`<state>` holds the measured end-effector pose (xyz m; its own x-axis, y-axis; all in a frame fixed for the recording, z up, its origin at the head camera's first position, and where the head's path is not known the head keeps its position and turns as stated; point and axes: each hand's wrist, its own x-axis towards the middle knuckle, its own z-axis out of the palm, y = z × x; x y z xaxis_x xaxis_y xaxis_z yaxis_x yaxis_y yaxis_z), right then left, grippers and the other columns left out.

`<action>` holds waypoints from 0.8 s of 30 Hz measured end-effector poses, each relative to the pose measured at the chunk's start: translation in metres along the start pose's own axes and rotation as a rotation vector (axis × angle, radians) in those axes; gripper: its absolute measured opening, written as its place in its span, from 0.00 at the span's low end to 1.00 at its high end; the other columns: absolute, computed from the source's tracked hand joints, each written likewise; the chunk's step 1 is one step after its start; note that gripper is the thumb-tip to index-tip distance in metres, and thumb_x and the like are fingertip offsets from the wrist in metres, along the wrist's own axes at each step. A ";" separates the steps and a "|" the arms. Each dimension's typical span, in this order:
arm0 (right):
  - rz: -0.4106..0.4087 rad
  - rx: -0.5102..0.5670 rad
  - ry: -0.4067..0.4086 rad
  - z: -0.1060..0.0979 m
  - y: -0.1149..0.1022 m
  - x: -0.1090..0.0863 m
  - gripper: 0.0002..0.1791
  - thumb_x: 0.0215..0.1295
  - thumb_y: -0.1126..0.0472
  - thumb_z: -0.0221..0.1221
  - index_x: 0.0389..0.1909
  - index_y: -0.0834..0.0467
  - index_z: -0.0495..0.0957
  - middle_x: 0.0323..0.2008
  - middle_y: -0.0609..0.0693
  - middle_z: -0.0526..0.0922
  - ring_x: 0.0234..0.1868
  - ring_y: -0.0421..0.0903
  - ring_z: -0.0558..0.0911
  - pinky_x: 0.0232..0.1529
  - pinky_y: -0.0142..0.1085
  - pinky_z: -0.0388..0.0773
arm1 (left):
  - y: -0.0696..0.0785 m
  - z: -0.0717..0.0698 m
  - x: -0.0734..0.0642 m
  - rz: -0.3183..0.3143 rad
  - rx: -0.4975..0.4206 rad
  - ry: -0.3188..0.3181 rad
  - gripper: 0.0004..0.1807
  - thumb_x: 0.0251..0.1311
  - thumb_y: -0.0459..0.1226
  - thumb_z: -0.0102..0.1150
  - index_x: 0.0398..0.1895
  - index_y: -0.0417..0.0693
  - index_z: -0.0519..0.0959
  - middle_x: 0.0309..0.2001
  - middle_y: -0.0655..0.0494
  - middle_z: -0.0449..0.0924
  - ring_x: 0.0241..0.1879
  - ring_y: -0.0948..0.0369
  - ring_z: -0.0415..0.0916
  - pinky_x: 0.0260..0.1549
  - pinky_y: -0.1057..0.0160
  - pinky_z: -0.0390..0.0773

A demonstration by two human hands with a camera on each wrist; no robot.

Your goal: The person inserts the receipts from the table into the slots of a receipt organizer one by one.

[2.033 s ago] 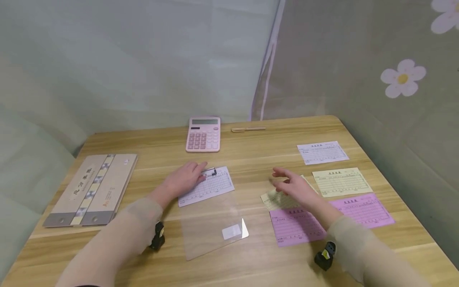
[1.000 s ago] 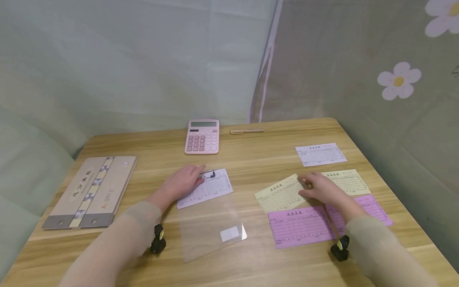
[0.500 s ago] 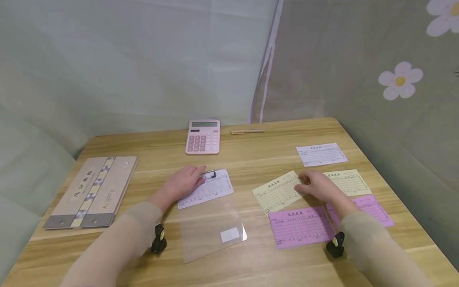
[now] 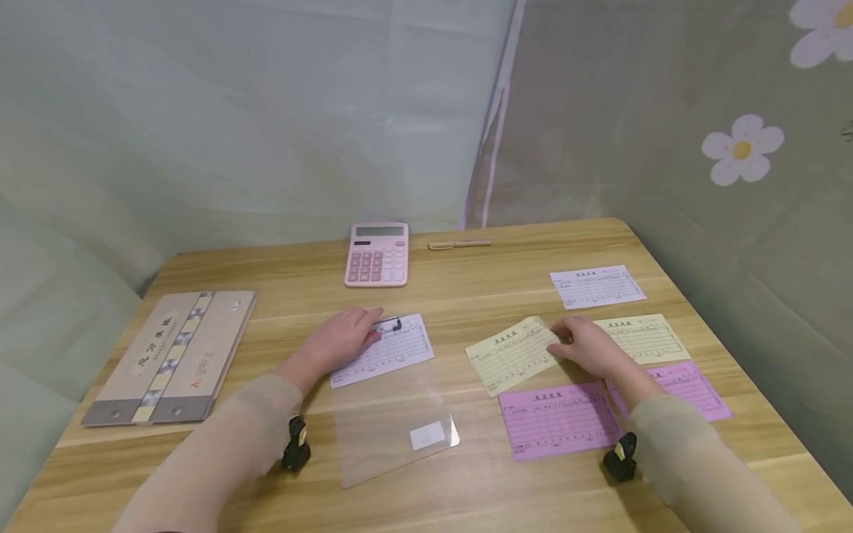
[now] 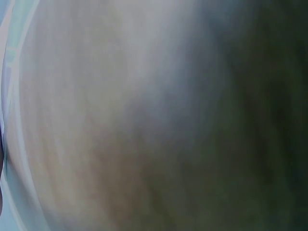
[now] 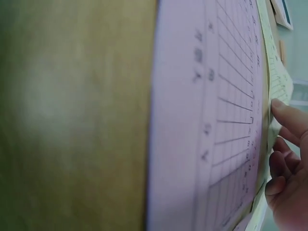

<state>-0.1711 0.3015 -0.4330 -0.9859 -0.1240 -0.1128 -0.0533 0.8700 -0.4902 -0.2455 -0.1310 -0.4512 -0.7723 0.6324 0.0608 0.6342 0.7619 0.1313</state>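
Note:
In the head view my left hand (image 4: 341, 339) lies over the metal clip (image 4: 388, 324) of a clear clipboard (image 4: 383, 422), thumb and fingers to either side of it. A white printed slip (image 4: 393, 352) sits at the clip end, partly covered by that hand. The left wrist view is mostly a blur. My right hand (image 4: 586, 346) pinches the right edge of a yellow printed slip (image 4: 509, 355). In the right wrist view, thumb and fingers meet at the yellow slip's (image 6: 279, 79) raised edge, just beyond a purple slip (image 6: 183, 120).
Another yellow slip (image 4: 643, 338), two purple slips (image 4: 560, 422) and a white slip (image 4: 597, 287) lie on the right of the wooden table (image 4: 480, 496). A pink calculator (image 4: 377, 255) and a pen (image 4: 460, 244) are at the back. A bound folder (image 4: 169, 355) lies left.
My right hand moved right to the yellow slip's right edge and took hold of it, then shifted slightly left with it. The slip now lies apart from the purple one. My left hand stayed put.

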 end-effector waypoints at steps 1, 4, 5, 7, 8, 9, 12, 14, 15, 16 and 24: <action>0.001 0.004 0.006 0.000 0.000 0.000 0.26 0.61 0.53 0.61 0.53 0.67 0.73 0.47 0.62 0.74 0.50 0.59 0.73 0.53 0.55 0.68 | 0.000 0.000 0.000 -0.001 -0.002 -0.001 0.28 0.68 0.46 0.47 0.66 0.39 0.62 0.51 0.45 0.74 0.53 0.50 0.71 0.54 0.51 0.70; 0.019 0.027 0.025 0.001 -0.002 -0.001 0.25 0.61 0.54 0.61 0.53 0.66 0.73 0.47 0.61 0.74 0.50 0.59 0.74 0.53 0.54 0.69 | 0.000 0.002 0.001 0.003 0.002 0.005 0.28 0.68 0.46 0.47 0.66 0.40 0.62 0.51 0.45 0.74 0.53 0.51 0.71 0.54 0.52 0.70; 0.019 0.038 0.032 0.001 -0.002 -0.002 0.24 0.61 0.54 0.61 0.53 0.66 0.73 0.47 0.61 0.75 0.50 0.59 0.74 0.53 0.54 0.69 | -0.001 0.002 0.001 0.007 0.006 0.008 0.28 0.68 0.46 0.47 0.66 0.40 0.62 0.51 0.45 0.74 0.53 0.51 0.71 0.54 0.52 0.70; 0.027 0.064 0.045 0.001 -0.004 -0.002 0.24 0.62 0.55 0.60 0.54 0.65 0.72 0.47 0.61 0.76 0.50 0.59 0.74 0.53 0.55 0.69 | -0.001 0.002 0.001 0.013 0.012 0.017 0.28 0.68 0.46 0.47 0.65 0.40 0.63 0.51 0.45 0.74 0.52 0.51 0.71 0.54 0.52 0.70; 0.032 0.076 0.049 0.001 -0.004 -0.002 0.24 0.62 0.55 0.60 0.54 0.64 0.72 0.47 0.61 0.76 0.51 0.60 0.74 0.53 0.55 0.68 | -0.001 0.002 0.001 0.017 0.016 0.022 0.27 0.68 0.46 0.48 0.65 0.40 0.63 0.50 0.45 0.74 0.52 0.51 0.71 0.54 0.52 0.70; 0.036 0.089 0.052 0.001 -0.004 -0.002 0.23 0.63 0.55 0.60 0.55 0.63 0.71 0.48 0.62 0.76 0.52 0.60 0.73 0.54 0.56 0.68 | -0.001 0.002 0.001 0.021 0.018 0.025 0.27 0.68 0.46 0.48 0.65 0.40 0.63 0.50 0.45 0.74 0.52 0.51 0.71 0.54 0.52 0.70; 0.061 0.122 0.050 0.000 -0.005 -0.003 0.24 0.64 0.54 0.58 0.58 0.60 0.69 0.50 0.63 0.75 0.55 0.62 0.72 0.55 0.57 0.66 | -0.001 0.002 0.000 0.028 0.021 0.031 0.27 0.68 0.45 0.49 0.65 0.39 0.63 0.51 0.44 0.74 0.53 0.50 0.71 0.54 0.51 0.70; 0.076 0.141 0.046 0.000 -0.004 -0.004 0.24 0.66 0.54 0.57 0.60 0.58 0.68 0.52 0.64 0.74 0.55 0.63 0.71 0.55 0.57 0.66 | -0.001 0.001 0.000 0.029 0.023 0.030 0.28 0.68 0.45 0.49 0.65 0.39 0.63 0.51 0.44 0.74 0.53 0.50 0.71 0.54 0.51 0.70; 0.081 0.152 0.046 0.000 -0.004 -0.005 0.24 0.66 0.54 0.56 0.60 0.58 0.68 0.52 0.65 0.73 0.55 0.63 0.71 0.54 0.57 0.67 | -0.001 0.001 0.000 0.028 0.022 0.028 0.28 0.68 0.45 0.48 0.65 0.39 0.63 0.51 0.44 0.74 0.53 0.50 0.71 0.54 0.51 0.70; 0.085 0.160 0.047 0.000 -0.004 -0.005 0.24 0.66 0.54 0.56 0.60 0.58 0.68 0.52 0.64 0.73 0.55 0.62 0.71 0.54 0.57 0.67 | -0.001 0.001 0.000 0.025 0.020 0.026 0.27 0.68 0.45 0.48 0.65 0.39 0.63 0.51 0.44 0.74 0.53 0.50 0.71 0.54 0.51 0.70; 0.086 0.207 0.074 -0.001 -0.003 -0.002 0.25 0.66 0.54 0.57 0.60 0.62 0.68 0.47 0.59 0.74 0.50 0.57 0.72 0.50 0.50 0.70 | -0.001 0.003 0.000 0.012 0.013 0.021 0.27 0.68 0.45 0.48 0.65 0.40 0.63 0.51 0.45 0.74 0.53 0.51 0.71 0.54 0.52 0.70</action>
<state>-0.1688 0.2999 -0.4302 -0.9947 -0.0120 -0.1018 0.0573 0.7586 -0.6490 -0.2460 -0.1316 -0.4538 -0.7649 0.6387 0.0835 0.6441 0.7559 0.1171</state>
